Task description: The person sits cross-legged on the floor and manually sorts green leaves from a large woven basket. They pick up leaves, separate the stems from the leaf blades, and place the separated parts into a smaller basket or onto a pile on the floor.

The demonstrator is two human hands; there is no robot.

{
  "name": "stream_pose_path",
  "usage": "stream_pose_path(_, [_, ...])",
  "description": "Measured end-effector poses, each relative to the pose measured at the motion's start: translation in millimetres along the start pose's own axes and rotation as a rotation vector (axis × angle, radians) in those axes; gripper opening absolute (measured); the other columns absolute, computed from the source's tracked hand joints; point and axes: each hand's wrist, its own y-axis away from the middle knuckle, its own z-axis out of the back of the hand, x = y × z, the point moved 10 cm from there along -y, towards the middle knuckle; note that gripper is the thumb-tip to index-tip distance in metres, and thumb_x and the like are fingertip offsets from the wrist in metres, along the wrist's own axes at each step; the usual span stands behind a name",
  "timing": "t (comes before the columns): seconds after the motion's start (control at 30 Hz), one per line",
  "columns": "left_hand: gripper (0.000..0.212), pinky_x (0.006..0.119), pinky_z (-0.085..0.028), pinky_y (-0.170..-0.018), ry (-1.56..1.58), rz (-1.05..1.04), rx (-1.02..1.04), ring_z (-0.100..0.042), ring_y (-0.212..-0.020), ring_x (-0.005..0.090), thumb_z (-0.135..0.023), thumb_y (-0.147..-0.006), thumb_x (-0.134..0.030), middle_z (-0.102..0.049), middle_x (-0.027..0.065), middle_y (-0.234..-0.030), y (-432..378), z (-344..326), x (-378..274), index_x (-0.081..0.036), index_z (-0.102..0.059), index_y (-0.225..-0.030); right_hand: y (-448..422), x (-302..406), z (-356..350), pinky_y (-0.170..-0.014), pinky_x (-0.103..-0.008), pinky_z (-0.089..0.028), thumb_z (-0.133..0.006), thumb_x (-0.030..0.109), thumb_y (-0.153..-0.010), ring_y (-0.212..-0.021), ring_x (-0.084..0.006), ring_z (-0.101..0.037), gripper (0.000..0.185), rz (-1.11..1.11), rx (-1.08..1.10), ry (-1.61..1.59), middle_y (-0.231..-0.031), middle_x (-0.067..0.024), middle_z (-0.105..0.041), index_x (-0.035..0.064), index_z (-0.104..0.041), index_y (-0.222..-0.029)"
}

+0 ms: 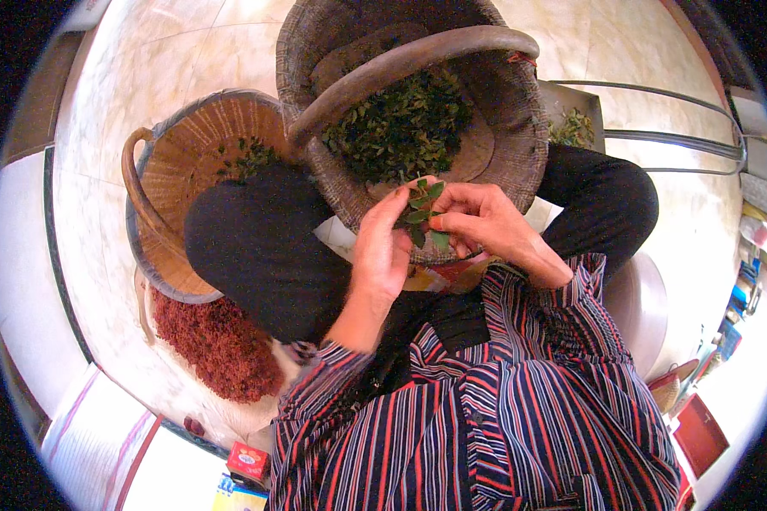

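Note:
A small sprig of green leaves (418,216) is between my hands, above the near rim of a large dark woven basket (514,144). My left hand (382,236) holds the sprig from the left, palm turned inward. The thumb and fingers of my right hand (495,220) pinch it from the other side. A heap of dark green leafy sprigs (399,128) lies inside the basket, under its thick curved wooden handle (415,61). The basket stands between my bent knees.
To the left, a smaller brown wicker basket (179,144) holds a few leafy sprigs (250,158). Below it lies a pile of small reddish-brown peppercorn-like pieces (220,348). Beyond my right knee, a metal pan (585,102) with long rods holds leaves. A red box (248,461) sits lower left.

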Motion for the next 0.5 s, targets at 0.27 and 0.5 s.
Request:
stream_pose_path(0.27, [0.028, 0.028, -0.045, -0.086, -0.215, -0.101, -0.007, -0.059, -0.093, 0.0154, -0.050, -0.094, -0.023, -0.063, 0.0069, -0.101, 6.2, -19.2, -5.9, 0.000, -0.061, -0.106, -0.1, -6.6, 0.4, -0.046, -0.0284, -0.045, -0.065, 0.016, -0.081, -0.051, -0.0125, -0.059, 0.016, 0.002, 0.008, 0.090, -0.066, -0.0070, -0.063, 0.0003, -0.063, -0.082])
stream_pose_path(0.5, [0.018, 0.029, -0.043, -0.087, -0.189, -0.069, 0.151, -0.056, -0.097, 0.0157, -0.050, -0.092, -0.013, -0.062, 0.0069, -0.100, 3.4, -19.8, -2.8, -0.001, -0.061, -0.101, 12.3, 45.4, 56.3, -0.076, -0.0270, -0.049, -0.063, 0.015, -0.085, -0.082, -0.0152, -0.063, 0.019, 0.424, -0.418, 0.239, -0.087, -0.0063, -0.067, 0.0012, -0.068, -0.097])
